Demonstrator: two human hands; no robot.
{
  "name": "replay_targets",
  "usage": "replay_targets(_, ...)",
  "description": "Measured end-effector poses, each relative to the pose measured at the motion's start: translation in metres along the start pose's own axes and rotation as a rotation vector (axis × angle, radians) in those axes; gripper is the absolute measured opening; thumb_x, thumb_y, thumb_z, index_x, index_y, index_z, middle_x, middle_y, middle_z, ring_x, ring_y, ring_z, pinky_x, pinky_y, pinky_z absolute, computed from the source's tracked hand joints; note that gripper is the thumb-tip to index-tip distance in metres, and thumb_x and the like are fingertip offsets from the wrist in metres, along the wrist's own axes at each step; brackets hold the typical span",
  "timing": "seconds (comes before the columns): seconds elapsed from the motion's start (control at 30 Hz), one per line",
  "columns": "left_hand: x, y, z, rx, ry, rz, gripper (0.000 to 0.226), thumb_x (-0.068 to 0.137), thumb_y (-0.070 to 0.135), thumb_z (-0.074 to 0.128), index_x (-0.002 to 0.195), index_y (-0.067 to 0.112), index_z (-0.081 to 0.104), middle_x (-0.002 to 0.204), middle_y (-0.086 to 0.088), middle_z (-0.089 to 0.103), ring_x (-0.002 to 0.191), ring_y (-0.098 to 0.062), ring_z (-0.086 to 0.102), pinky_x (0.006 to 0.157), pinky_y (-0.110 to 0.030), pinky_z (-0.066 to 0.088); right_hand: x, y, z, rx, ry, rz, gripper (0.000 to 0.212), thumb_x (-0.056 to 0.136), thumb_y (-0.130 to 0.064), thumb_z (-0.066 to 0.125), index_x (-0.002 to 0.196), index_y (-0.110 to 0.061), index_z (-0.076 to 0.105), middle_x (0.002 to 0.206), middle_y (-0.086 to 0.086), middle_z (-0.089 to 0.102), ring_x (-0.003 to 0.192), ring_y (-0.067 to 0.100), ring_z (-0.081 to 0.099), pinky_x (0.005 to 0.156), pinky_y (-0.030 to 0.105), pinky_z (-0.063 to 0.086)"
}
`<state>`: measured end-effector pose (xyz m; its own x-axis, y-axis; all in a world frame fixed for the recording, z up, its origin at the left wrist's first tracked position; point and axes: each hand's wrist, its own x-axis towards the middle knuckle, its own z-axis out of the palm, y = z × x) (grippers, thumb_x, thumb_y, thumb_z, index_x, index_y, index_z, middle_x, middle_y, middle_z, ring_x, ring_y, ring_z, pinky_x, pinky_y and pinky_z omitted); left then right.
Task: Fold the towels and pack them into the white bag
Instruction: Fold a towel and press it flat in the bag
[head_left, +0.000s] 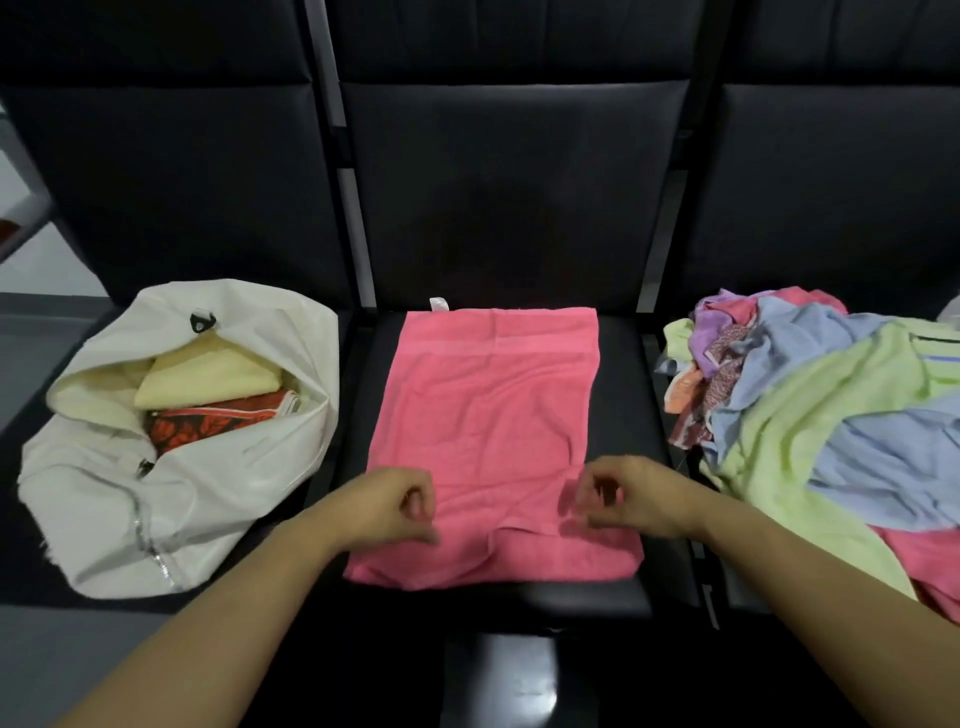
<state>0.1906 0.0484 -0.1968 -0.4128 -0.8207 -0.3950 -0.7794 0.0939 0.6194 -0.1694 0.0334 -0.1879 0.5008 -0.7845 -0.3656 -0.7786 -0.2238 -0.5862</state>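
A pink towel (493, 441) lies spread flat on the middle black seat, with a white label at its far edge. My left hand (395, 506) hovers over the towel's near left edge with its fingers curled in and no fabric visibly held. Over the near right part, my right hand (618, 496) is blurred, with fingers likewise curled and nothing lifted. The white bag (104, 499) stands open on the left seat and holds a folded cream towel (208, 374) and a red patterned one (208, 421).
A heap of unfolded towels (826, 415) in green, blue, purple and pink covers the right seat. Black seat backs rise behind. The middle seat's front edge (571, 597) lies just below the pink towel.
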Motion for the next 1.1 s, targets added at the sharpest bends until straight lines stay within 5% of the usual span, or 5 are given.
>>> replay_targets(0.17, 0.006, -0.003, 0.019, 0.294, -0.318, -0.123, 0.047, 0.061, 0.042, 0.094, 0.093, 0.034, 0.061, 0.104, 0.014, 0.061, 0.092, -0.011, 0.061, 0.08, -0.024, 0.051, 0.023, 0.011, 0.036, -0.311, -0.127, 0.023, 0.037, 0.079, -0.044, 0.079, 0.107, -0.026, 0.064, 0.107, -0.007, 0.052, 0.106, 0.016, 0.054, 0.093, 0.029, 0.045)
replay_targets(0.5, 0.011, -0.01, 0.026, 0.382, -0.262, -0.021, 0.016, 0.082, 0.025, 0.068, 0.097, 0.021, 0.07, 0.1, 0.01, 0.055, 0.096, -0.017, 0.061, 0.09, -0.03, 0.051, 0.033, 0.014, 0.032, -0.341, -0.13, -0.033, 0.017, 0.082, -0.037, 0.075, 0.088, -0.033, 0.059, 0.097, -0.012, 0.048, 0.089, 0.008, 0.049, 0.077, 0.023, 0.04)
replay_targets(0.73, 0.014, -0.015, 0.013, 0.152, -0.148, -0.196, 0.014, 0.094, 0.031, 0.054, 0.081, 0.026, 0.056, 0.083, 0.012, 0.06, 0.078, -0.011, 0.056, 0.071, -0.029, 0.043, 0.033, 0.014, 0.032, -0.406, -0.106, -0.071, 0.01, 0.088, -0.038, 0.065, 0.091, -0.028, 0.064, 0.095, -0.012, 0.049, 0.093, 0.01, 0.053, 0.082, 0.029, 0.047)
replay_targets(0.93, 0.012, -0.018, -0.001, -0.14, 0.224, -0.163, 0.023, 0.091, 0.016, 0.05, 0.07, 0.018, 0.057, 0.065, 0.009, 0.059, 0.068, -0.013, 0.055, 0.073, -0.038, 0.046, 0.023, 0.008, 0.008, 0.244, 0.171, 0.011, 0.02, 0.101, -0.022, 0.058, 0.081, -0.024, 0.057, 0.105, -0.011, 0.064, 0.098, 0.001, 0.059, 0.088, 0.01, 0.04)
replay_targets(1.1, 0.01, -0.005, -0.003, -0.494, 0.213, -0.196, 0.022, 0.076, 0.038, 0.058, 0.067, 0.018, 0.055, 0.057, 0.007, 0.047, 0.057, -0.011, 0.044, 0.062, -0.032, 0.033, 0.025, -0.003, 0.001, 0.513, 0.363, 0.184, 0.032, 0.105, -0.04, 0.043, 0.088, -0.015, 0.05, 0.072, -0.003, 0.053, 0.065, 0.008, 0.051, 0.061, 0.021, 0.045)
